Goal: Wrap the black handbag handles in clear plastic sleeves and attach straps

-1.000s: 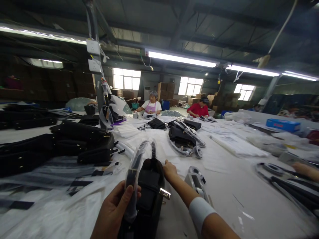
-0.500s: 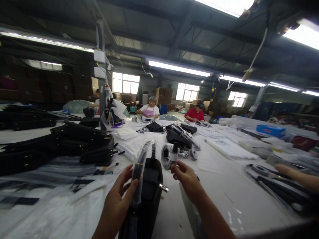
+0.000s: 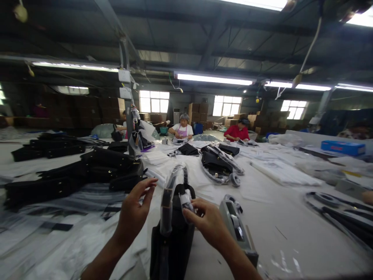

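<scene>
A black handbag (image 3: 171, 245) stands upright on the white table in front of me, its handle (image 3: 170, 190) wrapped in clear plastic. My left hand (image 3: 134, 212) hovers just left of the handle with fingers spread, holding nothing. My right hand (image 3: 205, 221) is closed in a pinch on a small plastic-wrapped strap piece (image 3: 185, 198) at the top of the bag, right beside the handle.
A grey tape dispenser (image 3: 234, 221) lies right of the bag. Black bags (image 3: 96, 167) are piled at the left, more wrapped bags (image 3: 218, 163) farther out. Two people (image 3: 183, 130) sit at the far end. Straps (image 3: 335, 210) and another person's hand (image 3: 367, 197) are at the right.
My left hand let go of the wrapped handle and opened. My right hand came back from the table with the small wrapped piece and brought it to the bag's top.
</scene>
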Motion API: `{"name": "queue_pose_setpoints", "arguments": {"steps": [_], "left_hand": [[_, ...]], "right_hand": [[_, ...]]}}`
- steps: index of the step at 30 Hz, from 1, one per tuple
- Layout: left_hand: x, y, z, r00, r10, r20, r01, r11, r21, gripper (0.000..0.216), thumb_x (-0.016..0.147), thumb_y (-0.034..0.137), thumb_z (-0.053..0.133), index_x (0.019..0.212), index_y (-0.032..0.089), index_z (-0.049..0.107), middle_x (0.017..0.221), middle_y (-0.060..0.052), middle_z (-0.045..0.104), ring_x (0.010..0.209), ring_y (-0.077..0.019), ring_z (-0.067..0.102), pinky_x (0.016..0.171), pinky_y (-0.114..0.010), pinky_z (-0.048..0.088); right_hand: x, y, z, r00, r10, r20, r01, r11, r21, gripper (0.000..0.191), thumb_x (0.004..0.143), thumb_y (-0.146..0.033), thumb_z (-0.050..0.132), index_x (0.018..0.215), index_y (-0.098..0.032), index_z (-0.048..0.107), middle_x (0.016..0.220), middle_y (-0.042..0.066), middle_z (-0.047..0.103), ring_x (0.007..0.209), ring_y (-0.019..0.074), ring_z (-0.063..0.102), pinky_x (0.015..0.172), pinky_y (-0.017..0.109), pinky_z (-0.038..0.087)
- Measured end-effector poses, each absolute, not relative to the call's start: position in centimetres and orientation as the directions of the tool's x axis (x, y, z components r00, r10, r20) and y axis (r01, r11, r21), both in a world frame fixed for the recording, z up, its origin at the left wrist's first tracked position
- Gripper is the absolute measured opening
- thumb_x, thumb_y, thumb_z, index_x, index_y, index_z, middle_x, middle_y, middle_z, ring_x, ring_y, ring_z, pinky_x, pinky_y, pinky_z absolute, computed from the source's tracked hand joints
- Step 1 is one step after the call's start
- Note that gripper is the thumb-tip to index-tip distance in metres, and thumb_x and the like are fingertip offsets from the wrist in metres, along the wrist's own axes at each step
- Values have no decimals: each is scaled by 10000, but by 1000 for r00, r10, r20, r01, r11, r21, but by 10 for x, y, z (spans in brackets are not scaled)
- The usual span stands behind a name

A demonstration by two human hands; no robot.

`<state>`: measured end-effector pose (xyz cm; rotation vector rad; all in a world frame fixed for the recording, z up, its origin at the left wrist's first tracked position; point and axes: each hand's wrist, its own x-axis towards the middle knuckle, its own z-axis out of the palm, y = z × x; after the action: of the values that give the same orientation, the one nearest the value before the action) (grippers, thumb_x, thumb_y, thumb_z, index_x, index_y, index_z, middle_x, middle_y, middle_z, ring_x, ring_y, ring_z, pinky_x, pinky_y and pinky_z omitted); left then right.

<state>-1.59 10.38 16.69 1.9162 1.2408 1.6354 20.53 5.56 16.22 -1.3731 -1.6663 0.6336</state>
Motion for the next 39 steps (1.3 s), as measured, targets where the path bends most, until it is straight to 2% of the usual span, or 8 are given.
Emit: {"name": "queue_pose_setpoints", "arguments": {"steps": [3, 9, 14, 18, 24, 27, 30, 39], "left_hand": [[-27, 108, 207, 66, 708, 703, 453, -649, 611, 264, 896, 396, 584, 1078, 231, 683, 1095, -55, 707, 975, -222, 679, 854, -319, 547], [-32, 105, 249, 17, 750, 661, 408, -609, 681, 275, 863, 396, 629, 1039, 192, 687, 993, -75, 741, 869, -229, 705, 753, -295, 568], [-2, 83, 264, 598, 568, 566, 407, -823, 396, 343, 772, 291, 746, 1113, 325, 733, 1085, -55, 755, 1046, -280, 675, 935, -355, 513], [8, 77, 278, 620, 611, 492, 450, -791, 415, 419, 715, 236, 783, 1113, 356, 731, 972, -51, 780, 937, -299, 713, 843, -355, 541], [-38, 89, 285, 425, 793, 436, 535, -609, 586, 367, 575, 337, 871, 934, 293, 804, 926, -72, 779, 932, -326, 698, 925, -406, 518], [-67, 98, 272, 113, 902, 416, 508, -412, 756, 445, 530, 403, 885, 939, 253, 798, 993, -69, 779, 1046, -347, 669, 972, -432, 498], [-80, 107, 237, -95, 969, 228, 277, -194, 941, 541, 591, 482, 845, 1054, 218, 754, 1087, -82, 758, 1083, -326, 660, 995, -448, 486], [-27, 136, 157, 21, 997, 70, -109, -67, 992, 543, 703, 436, 804, 1130, 117, 698, 1078, -135, 748, 1075, -280, 664, 963, -371, 486]], "right_hand": [[214, 57, 179, -79, 924, 373, 575, 348, -741, 128, 795, -303, 680, 827, -206, 757, 948, 38, 720, 807, 189, 636, 723, 266, 462], [239, 52, 214, -166, 855, 492, 728, 443, -523, 192, 810, -208, 653, 961, -299, 729, 1093, 4, 707, 837, 190, 655, 737, 281, 470], [234, 58, 251, -578, 691, 434, 688, 699, -197, 144, 769, -168, 726, 809, -304, 749, 876, -18, 750, 783, 182, 643, 693, 266, 445], [224, 66, 270, -640, 574, 512, 599, 789, -136, 161, 754, -156, 741, 838, -293, 750, 886, -13, 748, 798, 178, 640, 746, 272, 450], [212, 77, 246, -425, 610, 668, 508, 772, -382, 273, 899, -217, 605, 1151, -297, 671, 1065, 17, 722, 956, 176, 656, 908, 295, 472], [200, 80, 208, -73, 760, 645, 463, 599, -654, 268, 918, -269, 560, 1165, -241, 660, 990, 47, 732, 699, 155, 650, 757, 290, 528], [181, 80, 169, -60, 881, 470, 346, 460, -818, 356, 890, -358, 586, 1210, -210, 640, 993, 60, 738, 574, 139, 598, 583, 265, 523], [140, 76, 139, -8, 926, 378, 330, 359, -873, 612, 836, -340, 630, 1405, -174, 479, 960, 57, 738, 658, 168, 645, 610, 273, 511]]}}
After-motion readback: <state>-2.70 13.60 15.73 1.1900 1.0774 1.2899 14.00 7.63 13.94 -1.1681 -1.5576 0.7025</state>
